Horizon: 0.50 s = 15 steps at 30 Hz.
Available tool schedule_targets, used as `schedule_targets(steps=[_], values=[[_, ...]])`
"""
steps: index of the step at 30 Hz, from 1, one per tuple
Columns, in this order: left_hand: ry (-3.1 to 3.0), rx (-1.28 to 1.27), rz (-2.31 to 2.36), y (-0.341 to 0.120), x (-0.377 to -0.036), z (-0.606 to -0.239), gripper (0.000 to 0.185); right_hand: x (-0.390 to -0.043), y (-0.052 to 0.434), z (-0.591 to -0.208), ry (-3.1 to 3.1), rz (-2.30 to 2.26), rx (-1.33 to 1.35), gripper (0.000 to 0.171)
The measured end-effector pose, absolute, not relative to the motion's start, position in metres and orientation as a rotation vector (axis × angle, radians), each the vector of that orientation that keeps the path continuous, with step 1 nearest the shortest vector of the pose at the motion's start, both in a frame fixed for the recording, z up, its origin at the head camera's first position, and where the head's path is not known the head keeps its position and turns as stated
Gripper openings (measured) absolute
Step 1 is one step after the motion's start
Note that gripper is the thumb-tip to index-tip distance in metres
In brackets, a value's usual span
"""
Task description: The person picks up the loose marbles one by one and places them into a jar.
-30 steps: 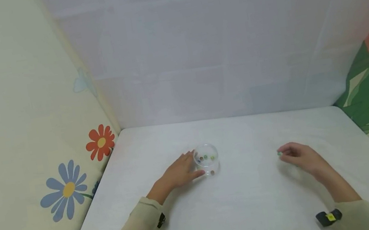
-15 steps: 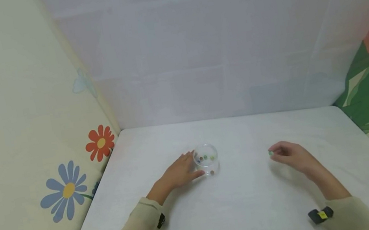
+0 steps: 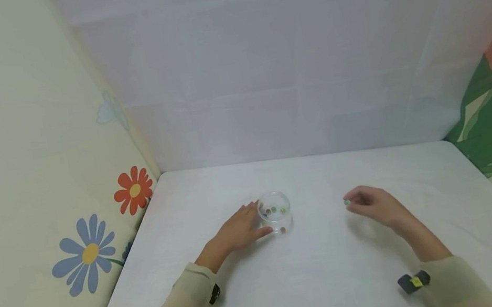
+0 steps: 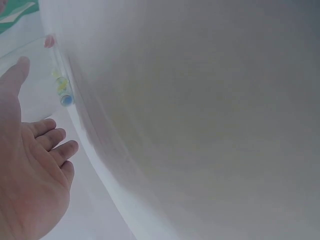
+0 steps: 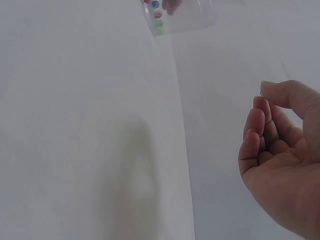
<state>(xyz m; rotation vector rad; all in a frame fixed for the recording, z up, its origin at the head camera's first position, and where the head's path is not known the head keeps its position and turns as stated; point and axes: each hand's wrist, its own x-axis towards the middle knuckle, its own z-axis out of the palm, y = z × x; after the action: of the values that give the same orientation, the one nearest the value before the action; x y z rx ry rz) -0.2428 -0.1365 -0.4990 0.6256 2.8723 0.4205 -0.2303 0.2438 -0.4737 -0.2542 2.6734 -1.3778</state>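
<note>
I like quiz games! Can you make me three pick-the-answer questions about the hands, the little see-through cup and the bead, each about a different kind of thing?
1. Where is the clear cup?
A. beside the left hand
B. beside the right hand
C. on the flowered wall

2. What colour is the bead in the right hand's fingertips?
A. red
B. green
C. black

3. How is the left hand?
A. in a fist
B. pinching a bead
C. flat, fingers straight against the cup

Answers:
1. A: the head view shows the left hand lying on the table with its fingertips at the cup's side.
2. B: the bead looks green at the tips of the right hand.
3. C: the left wrist view shows straight, relaxed fingers.
</note>
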Motion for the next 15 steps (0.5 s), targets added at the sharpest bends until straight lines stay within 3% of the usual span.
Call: schedule_targets(steps=[15], values=[[2.867,0.620,0.426,-0.136,-0.242,-0.498,0.094,-0.237,0.221,-0.468,2.637,-1.420,-0.338,0.027]])
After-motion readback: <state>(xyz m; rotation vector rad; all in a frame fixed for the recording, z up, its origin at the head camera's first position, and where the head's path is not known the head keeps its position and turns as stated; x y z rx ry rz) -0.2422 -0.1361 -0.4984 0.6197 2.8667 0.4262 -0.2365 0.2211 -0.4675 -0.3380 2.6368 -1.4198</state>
